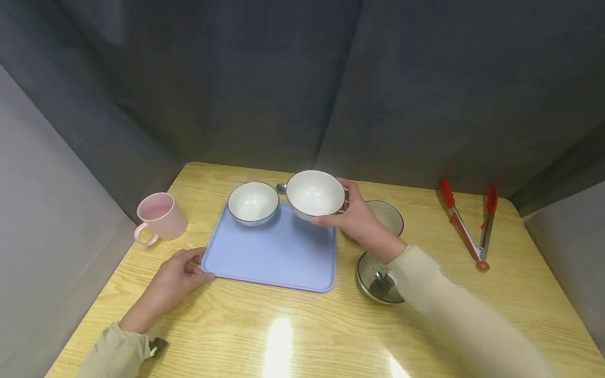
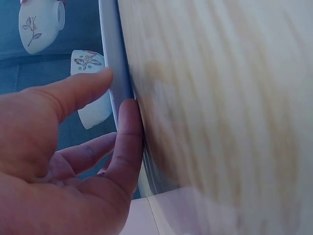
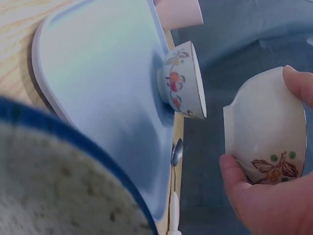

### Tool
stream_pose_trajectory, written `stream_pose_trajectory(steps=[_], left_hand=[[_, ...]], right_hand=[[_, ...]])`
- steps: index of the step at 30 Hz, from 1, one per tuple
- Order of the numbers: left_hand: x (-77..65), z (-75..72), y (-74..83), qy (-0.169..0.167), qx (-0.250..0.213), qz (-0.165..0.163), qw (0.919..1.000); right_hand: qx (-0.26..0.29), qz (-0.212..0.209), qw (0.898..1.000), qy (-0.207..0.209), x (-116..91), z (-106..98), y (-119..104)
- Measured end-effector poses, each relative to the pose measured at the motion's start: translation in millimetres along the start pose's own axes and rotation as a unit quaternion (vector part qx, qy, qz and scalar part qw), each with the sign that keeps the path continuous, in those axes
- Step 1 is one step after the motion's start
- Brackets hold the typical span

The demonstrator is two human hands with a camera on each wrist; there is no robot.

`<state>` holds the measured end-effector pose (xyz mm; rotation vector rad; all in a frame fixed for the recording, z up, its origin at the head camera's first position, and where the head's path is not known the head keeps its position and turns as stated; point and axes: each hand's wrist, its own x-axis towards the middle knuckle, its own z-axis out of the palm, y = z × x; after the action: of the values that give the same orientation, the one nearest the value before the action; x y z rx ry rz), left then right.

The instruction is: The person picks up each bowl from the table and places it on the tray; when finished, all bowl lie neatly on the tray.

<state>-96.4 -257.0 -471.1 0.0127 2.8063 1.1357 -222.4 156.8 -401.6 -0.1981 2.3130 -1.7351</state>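
Note:
My right hand point(image 1: 356, 212) grips a white bowl point(image 1: 315, 193) by its right side, above the back right part of the blue tray point(image 1: 264, 257). In the right wrist view, the held bowl point(image 3: 266, 125) shows a painted flower and leaves, and it is lifted clear of the tray. A second white bowl point(image 1: 253, 202) stands upright on the tray's back left corner; its fruit pattern shows in the right wrist view. My left hand point(image 1: 177, 275) holds the tray's front left corner, thumb and fingers at the rim point(image 2: 115, 88).
A pink mug point(image 1: 162, 216) stands left of the tray. To the right are two speckled bowls point(image 1: 387, 215), the nearer bowl point(image 1: 366, 273) holding a dark-handled utensil point(image 1: 382, 283). Red-tipped tongs point(image 1: 465, 231) lie spread farther right. A spoon point(image 1: 281, 188) lies behind the tray, before a dark curtain.

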Motion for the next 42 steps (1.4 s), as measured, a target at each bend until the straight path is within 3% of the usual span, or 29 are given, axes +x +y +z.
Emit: stream_pose_trajectory(steps=[8, 16, 25, 42], left_hand=[[-1.2, 0.5, -0.6, -0.001, 0.0, -0.004, 1.0], [-2.3, 0.5, 1.4, -0.002, -0.004, -0.007, 1.0], [-2.2, -0.2, 1.3, -0.002, -0.004, -0.002, 1.0], [-3.0, 1.4, 1.6, 0.003, -0.002, 0.002, 1.0]], right_hand=[[0.007, -0.011, 1.0, 0.001, 0.7, 13.9, 5.2], [-0.011, 0.011, 1.0, 0.002, 1.2, 22.1, 4.7], [0.005, 0.017, 1.0, 0.005, 2.9, 32.4, 12.3], [0.019, 0.043, 0.998, 0.049, 3.7, 46.9, 25.0]])
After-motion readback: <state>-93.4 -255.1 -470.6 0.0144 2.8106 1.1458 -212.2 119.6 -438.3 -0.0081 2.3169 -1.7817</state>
